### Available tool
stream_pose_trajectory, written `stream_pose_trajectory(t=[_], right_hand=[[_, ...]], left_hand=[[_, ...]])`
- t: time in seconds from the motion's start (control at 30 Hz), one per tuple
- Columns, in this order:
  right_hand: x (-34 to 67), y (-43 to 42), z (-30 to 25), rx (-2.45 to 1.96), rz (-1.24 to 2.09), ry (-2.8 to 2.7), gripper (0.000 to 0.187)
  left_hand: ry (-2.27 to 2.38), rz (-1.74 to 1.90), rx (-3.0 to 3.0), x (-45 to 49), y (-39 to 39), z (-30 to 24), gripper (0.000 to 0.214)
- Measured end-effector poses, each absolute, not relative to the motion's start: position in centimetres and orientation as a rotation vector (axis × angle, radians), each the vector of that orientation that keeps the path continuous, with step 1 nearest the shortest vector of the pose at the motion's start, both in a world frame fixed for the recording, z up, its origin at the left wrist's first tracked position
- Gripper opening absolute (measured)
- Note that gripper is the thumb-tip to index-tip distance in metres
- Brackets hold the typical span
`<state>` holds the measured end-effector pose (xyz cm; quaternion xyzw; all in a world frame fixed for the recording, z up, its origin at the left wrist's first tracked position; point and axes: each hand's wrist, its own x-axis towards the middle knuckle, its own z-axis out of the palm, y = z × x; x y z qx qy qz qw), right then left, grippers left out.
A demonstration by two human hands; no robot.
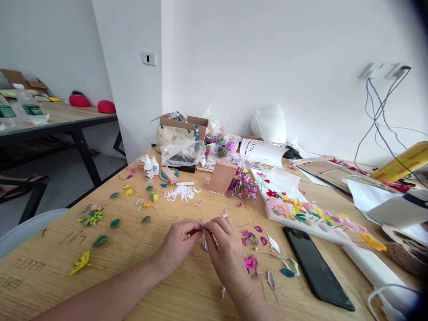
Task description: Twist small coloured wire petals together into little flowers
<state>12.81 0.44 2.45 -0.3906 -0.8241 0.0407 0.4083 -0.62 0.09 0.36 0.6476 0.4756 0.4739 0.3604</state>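
Pinching blue piece (202, 222) | left fingers (197, 225), right fingers (207, 227) clasping it | axis near upright

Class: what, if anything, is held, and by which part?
The left hand and right hand pinch a small blue piece below its visible tip; the rest is unclear. How the left hand's yellow bit is held cannot be told.

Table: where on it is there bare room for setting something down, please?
On the table, bare wood shows between the left forearm and the nearest green leaf, and between both forearms. Crowded: the back, around the cardboard box and bag; the right, around the phone and flowers.
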Motion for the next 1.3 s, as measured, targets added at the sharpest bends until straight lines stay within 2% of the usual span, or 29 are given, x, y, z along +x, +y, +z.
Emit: stream_pose_trajectory(t=[0.2, 0.37, 0.47, 0.63, 0.7, 0.77, 0.87, 1.0, 1.17, 1.3], right_hand=[[12.7, 0.3, 2.7, -1.01, 0.092, -2.08, 0.014], [13.5, 0.3, 3.2, -1.081, 0.234, -1.882, 0.008], [13.7, 0.7, 3.0, -1.2, 0.479, -1.761, 0.012], [12.8, 1.0, 2.1, -1.196, 1.116, -1.73, 0.013], [12.4, 0.7, 2.1, -1.253, 1.052, -1.827, 0.018], [12.2, 0.3, 2.2, -1.276, 0.801, -1.999, 0.022], [12.2, -0.4, 2.5, -1.223, 0.443, -2.226, 0.019], [12.7, -1.1, 3.2, -1.137, 0.166, -2.431, 0.018], [14.5, 0.1, 4.0, -1.11, 0.223, -2.411, 0.022], [15.4, 2.0, 3.1, -1.165, 0.461, -2.181, 0.025]], left_hand=[[1.215, 1.219, 1.737, -0.8, 0.1, 0.4, 0.016], [1.212, 1.292, 1.716, -1.2, 0.5, 0.5, 0.014], [1.206, 1.33, 1.711, -1.4, 0.5, 0.8, 0.013], [1.22, 1.38, 1.69, -1.8, 0.9, 0.9, 0.013], [1.236, 1.387, 1.69, -1.9, 1.1, 0.9, 0.013], [1.263, 1.387, 1.718, -2.0, 1.3, 0.8, 0.013], [1.296, 1.345, 1.848, -2.0, 1.4, 0.6, 0.015], [1.252, 1.194, 2.19, -1.9, 1.0, 0.1, 0.021], [1.035, 0.924, 2.576, -1.2, 0.1, -0.2, 0.023], [0.847, 1.032, 2.35, -1.2, -0.4, 0.8, 0.022]])
